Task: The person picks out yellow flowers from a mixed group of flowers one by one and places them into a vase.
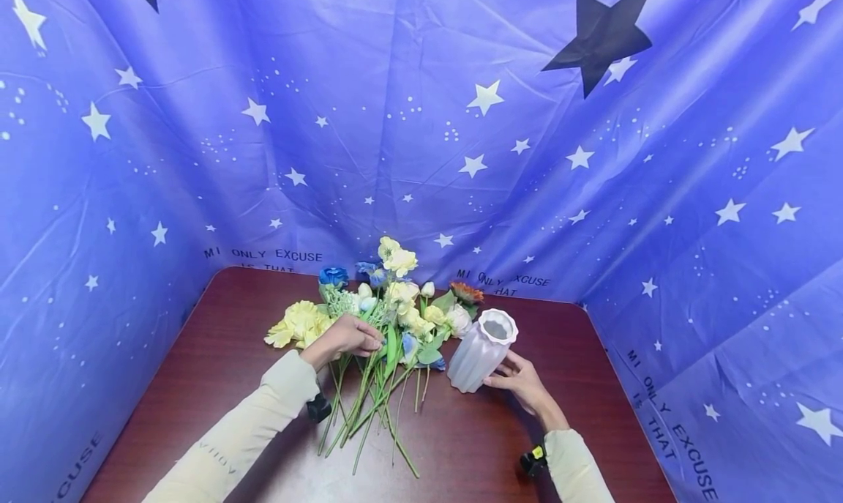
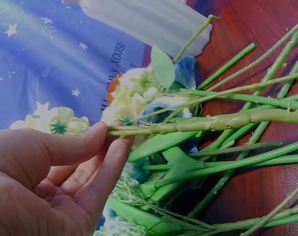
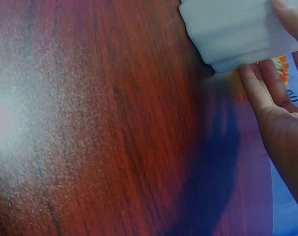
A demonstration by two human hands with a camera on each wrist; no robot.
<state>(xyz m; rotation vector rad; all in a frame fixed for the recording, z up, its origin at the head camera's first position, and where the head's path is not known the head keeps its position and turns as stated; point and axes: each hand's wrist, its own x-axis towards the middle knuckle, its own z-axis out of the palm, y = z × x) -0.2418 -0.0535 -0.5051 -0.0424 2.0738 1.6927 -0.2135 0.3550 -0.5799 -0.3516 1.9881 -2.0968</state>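
Observation:
My left hand (image 1: 345,336) pinches a knobbly green flower stem (image 2: 188,126) between thumb and fingertips, above the pile. In the head view, artificial flowers (image 1: 402,320) lie heaped with their blooms toward the back and bare stems (image 1: 375,415) pointing at the front. At the right of the heap, my right hand (image 1: 523,386) grips a white fluted vase (image 1: 470,356) low on its side. The wavy mouth of the vase faces up and its body leans to the right. In the right wrist view, fingers and thumb lie on either side of the vase (image 3: 237,34).
A large yellow bloom (image 1: 299,323) and a blue rose (image 1: 333,276) lie at the heap's left. An orange flower (image 1: 467,292) is behind the vase. The dark red wooden table (image 1: 560,342) is enclosed by a blue star-printed curtain (image 1: 421,159) at back and sides.

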